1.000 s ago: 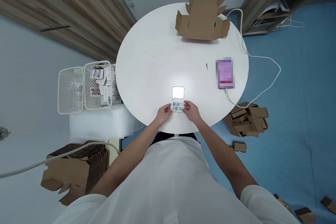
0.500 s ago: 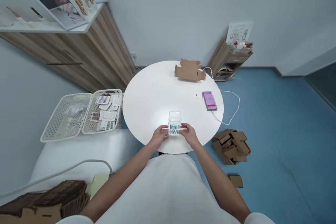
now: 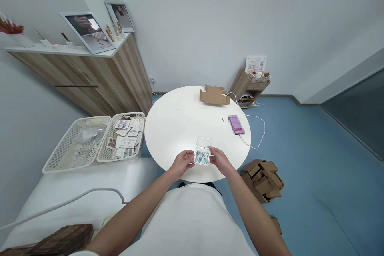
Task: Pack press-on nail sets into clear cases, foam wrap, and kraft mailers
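A small clear plastic case point(image 3: 203, 153) lies open at the near edge of the round white table point(image 3: 180, 128), its lid folded away from me. Several teal and green press-on nails sit in its lower half. My left hand point(image 3: 181, 164) pinches the case's left side, fingers curled. My right hand point(image 3: 220, 160) grips its right side in the same way. Both forearms reach in from below.
A flat unfolded cardboard box point(image 3: 215, 95) lies at the table's far edge, and a purple phone point(image 3: 236, 124) on a white cable at the right. Two white baskets point(image 3: 96, 140) with nail packs stand at the left. Cardboard boxes point(image 3: 264, 178) are piled on the blue floor.
The camera has tilted up, so the table looks smaller and more of the room shows. Both hands stay on the open case, which has shifted only slightly.
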The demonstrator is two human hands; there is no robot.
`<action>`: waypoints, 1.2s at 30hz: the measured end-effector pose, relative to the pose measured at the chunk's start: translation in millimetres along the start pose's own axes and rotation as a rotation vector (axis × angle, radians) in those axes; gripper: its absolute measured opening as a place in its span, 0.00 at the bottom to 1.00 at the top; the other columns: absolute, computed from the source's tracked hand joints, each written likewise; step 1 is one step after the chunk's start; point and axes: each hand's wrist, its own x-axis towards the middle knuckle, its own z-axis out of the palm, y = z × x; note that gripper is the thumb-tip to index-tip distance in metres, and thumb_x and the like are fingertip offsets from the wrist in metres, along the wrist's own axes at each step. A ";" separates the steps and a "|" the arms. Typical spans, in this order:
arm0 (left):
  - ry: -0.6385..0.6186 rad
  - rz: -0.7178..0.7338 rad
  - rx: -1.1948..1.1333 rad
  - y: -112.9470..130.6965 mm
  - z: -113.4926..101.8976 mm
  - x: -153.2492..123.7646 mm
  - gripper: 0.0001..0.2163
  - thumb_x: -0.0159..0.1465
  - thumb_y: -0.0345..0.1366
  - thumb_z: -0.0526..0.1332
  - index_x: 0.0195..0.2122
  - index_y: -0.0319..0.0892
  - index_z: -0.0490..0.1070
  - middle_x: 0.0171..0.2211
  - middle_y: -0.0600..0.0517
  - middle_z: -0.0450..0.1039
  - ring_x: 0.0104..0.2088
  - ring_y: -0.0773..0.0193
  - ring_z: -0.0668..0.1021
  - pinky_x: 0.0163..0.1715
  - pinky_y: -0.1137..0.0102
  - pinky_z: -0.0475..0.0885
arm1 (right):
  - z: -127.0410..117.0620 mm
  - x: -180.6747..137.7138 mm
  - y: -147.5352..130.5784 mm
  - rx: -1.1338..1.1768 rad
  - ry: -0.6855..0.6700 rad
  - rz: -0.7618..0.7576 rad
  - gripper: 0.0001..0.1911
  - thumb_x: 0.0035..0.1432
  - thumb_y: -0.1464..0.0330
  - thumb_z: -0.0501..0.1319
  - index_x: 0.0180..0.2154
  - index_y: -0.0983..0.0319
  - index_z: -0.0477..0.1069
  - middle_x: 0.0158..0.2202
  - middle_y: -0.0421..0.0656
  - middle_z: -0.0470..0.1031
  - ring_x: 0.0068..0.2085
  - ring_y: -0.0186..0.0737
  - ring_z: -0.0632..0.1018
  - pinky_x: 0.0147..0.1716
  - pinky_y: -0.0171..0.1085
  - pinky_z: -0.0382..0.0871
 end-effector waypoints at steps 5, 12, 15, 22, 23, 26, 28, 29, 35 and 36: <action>-0.016 -0.002 -0.015 11.2 7.2 -6.9 0.19 0.48 0.34 0.67 0.41 0.41 0.66 0.31 0.50 0.72 0.29 0.70 0.74 0.33 0.71 0.70 | 3.1 1.8 -12.9 0.025 0.013 -0.049 0.18 0.47 0.58 0.61 0.40 0.58 0.68 0.38 0.44 0.74 0.33 0.37 0.76 0.34 0.37 0.69; -0.047 -0.040 -0.065 16.1 10.6 -11.4 0.16 0.50 0.32 0.67 0.40 0.39 0.70 0.34 0.47 0.73 0.29 0.70 0.74 0.34 0.72 0.70 | 4.2 -1.5 -17.4 0.041 0.006 -0.118 0.19 0.44 0.60 0.63 0.41 0.56 0.67 0.41 0.43 0.74 0.33 0.36 0.76 0.33 0.36 0.68; -0.066 -0.046 -0.068 11.9 7.2 -13.1 0.15 0.50 0.33 0.66 0.40 0.40 0.71 0.36 0.47 0.73 0.31 0.70 0.75 0.35 0.71 0.70 | 4.2 -5.4 -16.8 0.031 -0.034 -0.130 0.18 0.45 0.60 0.63 0.41 0.55 0.68 0.42 0.42 0.74 0.34 0.36 0.75 0.34 0.36 0.68; -0.055 -0.052 -0.073 6.3 3.2 -18.2 0.13 0.51 0.33 0.66 0.39 0.41 0.71 0.36 0.47 0.73 0.31 0.70 0.75 0.36 0.70 0.70 | 6.4 -7.6 -11.6 0.002 -0.060 -0.145 0.19 0.43 0.58 0.64 0.39 0.57 0.69 0.42 0.44 0.73 0.36 0.37 0.75 0.36 0.38 0.68; -0.052 -0.053 -0.074 6.5 3.2 -18.6 0.13 0.51 0.32 0.66 0.39 0.41 0.70 0.36 0.47 0.73 0.31 0.70 0.75 0.36 0.70 0.70 | 6.9 -7.3 -10.4 0.009 -0.061 -0.149 0.19 0.43 0.58 0.64 0.39 0.57 0.70 0.41 0.44 0.74 0.37 0.38 0.75 0.37 0.38 0.68; -0.052 -0.044 -0.086 7.2 2.9 -19.2 0.14 0.51 0.32 0.65 0.39 0.41 0.70 0.37 0.47 0.72 0.32 0.69 0.75 0.36 0.70 0.70 | 8.1 -6.8 -7.4 0.041 -0.077 -0.164 0.19 0.41 0.58 0.65 0.38 0.58 0.70 0.39 0.44 0.74 0.37 0.38 0.75 0.39 0.39 0.67; -0.054 -0.041 -0.099 7.4 2.9 -19.1 0.13 0.51 0.32 0.65 0.39 0.41 0.70 0.37 0.47 0.72 0.32 0.69 0.75 0.36 0.71 0.70 | 8.3 -7.1 -6.4 0.041 -0.088 -0.169 0.19 0.41 0.58 0.66 0.37 0.58 0.70 0.38 0.44 0.75 0.38 0.38 0.75 0.40 0.39 0.66; -0.052 -0.042 -0.103 7.3 3.0 -18.9 0.13 0.51 0.32 0.65 0.39 0.41 0.70 0.36 0.47 0.72 0.32 0.69 0.75 0.36 0.71 0.70 | 8.2 -7.4 -6.1 0.035 -0.088 -0.169 0.20 0.41 0.58 0.66 0.37 0.59 0.70 0.38 0.44 0.75 0.38 0.39 0.75 0.40 0.40 0.66; -0.053 -0.056 -0.100 6.6 6.2 -19.0 0.11 0.53 0.32 0.64 0.38 0.41 0.70 0.35 0.48 0.72 0.31 0.71 0.74 0.36 0.71 0.70 | 5.1 -9.1 -4.3 0.044 -0.075 -0.167 0.20 0.40 0.58 0.66 0.37 0.59 0.71 0.39 0.44 0.75 0.41 0.41 0.75 0.42 0.41 0.67; -0.058 -0.060 -0.101 6.8 6.8 -19.1 0.11 0.53 0.33 0.63 0.38 0.41 0.70 0.35 0.48 0.72 0.31 0.70 0.74 0.36 0.71 0.70 | 4.6 -9.2 -3.5 0.051 -0.077 -0.165 0.20 0.40 0.59 0.66 0.38 0.59 0.71 0.39 0.44 0.75 0.41 0.40 0.75 0.42 0.41 0.66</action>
